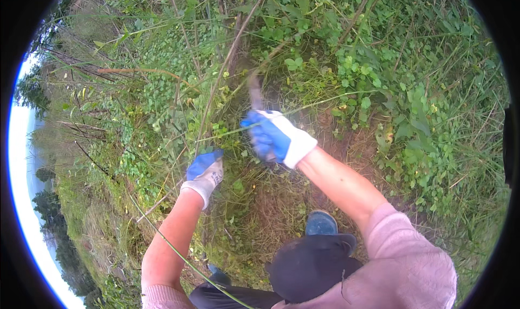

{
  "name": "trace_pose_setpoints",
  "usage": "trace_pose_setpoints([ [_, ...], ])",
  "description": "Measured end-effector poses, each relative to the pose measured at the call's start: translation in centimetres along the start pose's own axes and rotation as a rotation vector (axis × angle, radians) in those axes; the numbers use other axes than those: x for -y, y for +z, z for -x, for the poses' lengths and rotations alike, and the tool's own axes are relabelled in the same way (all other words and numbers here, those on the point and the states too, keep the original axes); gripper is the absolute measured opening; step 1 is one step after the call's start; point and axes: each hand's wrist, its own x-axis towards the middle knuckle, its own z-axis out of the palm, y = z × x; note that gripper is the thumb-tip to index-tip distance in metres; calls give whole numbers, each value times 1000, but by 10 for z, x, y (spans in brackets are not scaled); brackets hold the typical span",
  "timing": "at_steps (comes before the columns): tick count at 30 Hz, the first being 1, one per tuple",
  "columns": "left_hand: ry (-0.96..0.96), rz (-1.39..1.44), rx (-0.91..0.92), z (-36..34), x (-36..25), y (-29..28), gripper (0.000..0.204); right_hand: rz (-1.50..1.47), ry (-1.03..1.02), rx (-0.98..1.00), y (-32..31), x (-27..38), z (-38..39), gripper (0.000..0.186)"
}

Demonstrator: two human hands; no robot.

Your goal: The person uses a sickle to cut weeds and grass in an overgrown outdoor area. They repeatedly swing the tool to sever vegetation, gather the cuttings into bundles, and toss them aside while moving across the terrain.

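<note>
My right hand (273, 138), in a white glove with a blue coated palm, is closed around the handle of what looks like a sickle. The sickle's narrow blade (255, 93) points away from me, low among the weeds, and is smeared by motion. To its left, my left hand (206, 168) wears a matching glove. Its fingers are closed at the base of some plant stems (212, 100), partly hidden by leaves. A tall brown stem rises from there toward the far side.
Dense green weeds (357, 71) cover the far and right sides. Dry cut grass (281, 201) lies on bare soil near my shoe (320, 223) and bent knee (309, 268). A long grass stalk (181, 255) crosses in front of my left forearm. Trees (54, 222) and sky show at the left rim.
</note>
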Motion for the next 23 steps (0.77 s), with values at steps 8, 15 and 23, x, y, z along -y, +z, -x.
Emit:
trace_pose_setpoints([
  [8, -87, 282, 64, 27, 67, 53, 28, -57, 107, -13, 72, -52, 5, 15],
  [15, -173, 78, 74, 59, 103, 60, 35, -102, 179, 16, 68, -92, 13, 19],
  [23, -127, 130, 243, 46, 110, 39, 31, -254, 419, 75, 52, -76, -12, 25],
])
